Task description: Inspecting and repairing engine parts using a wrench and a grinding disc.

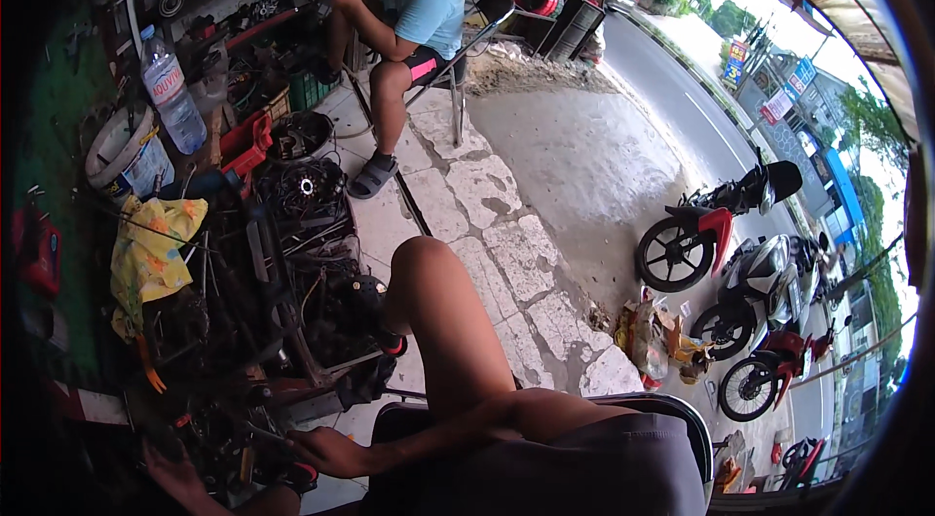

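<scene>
While seated, right hand (326,451) among dark scrap parts (234,438)

Greasy dark metal parts (292,224) looked matt; the yellow cloth (146,253) was crumpled; the plastic bottle (173,92) was clear and glossy.

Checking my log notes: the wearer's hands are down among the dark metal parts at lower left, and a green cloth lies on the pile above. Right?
Not quite: the cloth is yellow, not green, as the head view shows. The right hand and left hand are indeed low among the dark metal parts.
</scene>
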A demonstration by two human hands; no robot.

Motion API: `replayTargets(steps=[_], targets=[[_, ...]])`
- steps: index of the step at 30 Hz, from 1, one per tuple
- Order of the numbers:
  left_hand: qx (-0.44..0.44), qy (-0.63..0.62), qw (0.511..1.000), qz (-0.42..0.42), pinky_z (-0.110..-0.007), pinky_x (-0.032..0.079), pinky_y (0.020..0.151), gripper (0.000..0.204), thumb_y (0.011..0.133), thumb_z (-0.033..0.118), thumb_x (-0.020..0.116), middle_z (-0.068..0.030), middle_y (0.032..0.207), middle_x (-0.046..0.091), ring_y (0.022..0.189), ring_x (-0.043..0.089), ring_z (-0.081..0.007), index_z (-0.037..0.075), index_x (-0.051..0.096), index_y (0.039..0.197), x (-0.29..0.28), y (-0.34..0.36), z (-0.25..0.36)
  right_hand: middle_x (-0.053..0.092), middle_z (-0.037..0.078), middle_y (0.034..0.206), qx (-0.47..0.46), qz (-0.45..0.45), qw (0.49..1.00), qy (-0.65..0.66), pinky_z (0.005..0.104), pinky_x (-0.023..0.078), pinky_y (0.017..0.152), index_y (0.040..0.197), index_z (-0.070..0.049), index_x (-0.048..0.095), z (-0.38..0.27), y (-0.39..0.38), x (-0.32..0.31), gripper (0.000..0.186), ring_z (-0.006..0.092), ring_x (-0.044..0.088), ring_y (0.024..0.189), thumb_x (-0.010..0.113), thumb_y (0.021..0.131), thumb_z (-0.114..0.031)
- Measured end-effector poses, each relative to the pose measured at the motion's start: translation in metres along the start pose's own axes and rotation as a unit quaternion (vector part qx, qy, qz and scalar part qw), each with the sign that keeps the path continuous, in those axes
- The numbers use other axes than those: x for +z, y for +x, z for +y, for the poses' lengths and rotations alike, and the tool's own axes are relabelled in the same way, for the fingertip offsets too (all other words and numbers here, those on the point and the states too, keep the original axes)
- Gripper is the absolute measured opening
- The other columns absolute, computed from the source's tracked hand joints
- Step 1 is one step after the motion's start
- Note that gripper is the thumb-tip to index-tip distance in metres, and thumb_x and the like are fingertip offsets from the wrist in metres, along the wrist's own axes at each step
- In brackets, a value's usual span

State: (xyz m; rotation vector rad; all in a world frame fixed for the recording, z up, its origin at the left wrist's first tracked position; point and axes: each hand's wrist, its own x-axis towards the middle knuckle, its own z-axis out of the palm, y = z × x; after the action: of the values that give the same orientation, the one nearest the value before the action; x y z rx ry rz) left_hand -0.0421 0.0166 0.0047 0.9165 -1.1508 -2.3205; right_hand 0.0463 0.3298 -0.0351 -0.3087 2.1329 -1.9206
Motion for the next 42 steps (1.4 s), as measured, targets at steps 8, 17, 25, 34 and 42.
replayTargets(steps=[8,17,25,34,42], targets=[[0.006,0.008,0.997,-0.082,-0.038,0.038,0.101,0.040,0.094,0.026,0.045,-0.0073,0.132,0.049,0.120,0.048,-0.0223,0.008,0.048,0.130,-0.057,0.085,-0.007,0.053,0.023,0.067,-0.092,0.027,0.995,-0.018,0.0493,0.041,0.061,0.095,0.002,0.050,-0.012,0.009,0.001,0.028,0.0427,0.055,0.067,0.038,0.097,-0.024],[0.112,0.199,0.974,-0.004,-0.044,0.045,0.088,0.049,0.094,0.038,0.048,-0.0175,0.127,0.052,0.106,0.052,-0.0320,-0.001,0.056,0.122,0.022,-0.009,-0.007,0.052,0.025,0.066,-0.089,0.037,0.995,-0.002,0.0501,0.041,0.059,0.091,0.002,0.051,-0.018,0.016,-0.002,0.026,0.0433,0.055,0.066,0.042,0.095,-0.022],[-0.017,0.024,1.000,0.001,-0.038,0.040,0.100,0.043,0.094,0.028,0.045,-0.0100,0.133,0.049,0.119,0.048,-0.0242,0.005,0.048,0.130,-0.004,0.043,-0.003,0.054,0.022,0.064,-0.106,0.017,0.994,-0.024,0.0469,0.043,0.059,0.091,0.001,0.049,-0.019,0.009,-0.004,0.027,0.0393,0.056,0.063,0.041,0.097,-0.024],[-0.039,0.000,0.999,-0.021,-0.036,0.037,0.103,0.044,0.094,0.026,0.045,-0.0079,0.135,0.048,0.123,0.047,-0.0216,0.006,0.045,0.133,-0.002,0.025,0.001,0.056,0.021,0.064,-0.028,0.028,0.999,-0.004,0.0440,0.045,0.059,0.099,0.001,0.052,0.001,-0.007,-0.008,0.026,0.0378,0.059,0.065,0.040,0.097,-0.022],[-0.014,0.011,0.999,-0.027,-0.036,0.038,0.101,0.042,0.095,0.026,0.044,-0.0077,0.133,0.049,0.121,0.047,-0.0215,0.007,0.046,0.132,0.002,0.013,0.001,0.053,0.022,0.064,-0.009,0.007,1.000,-0.010,0.0473,0.042,0.060,0.095,0.002,0.051,-0.013,0.015,0.004,0.025,0.0408,0.056,0.066,0.042,0.096,-0.022]])
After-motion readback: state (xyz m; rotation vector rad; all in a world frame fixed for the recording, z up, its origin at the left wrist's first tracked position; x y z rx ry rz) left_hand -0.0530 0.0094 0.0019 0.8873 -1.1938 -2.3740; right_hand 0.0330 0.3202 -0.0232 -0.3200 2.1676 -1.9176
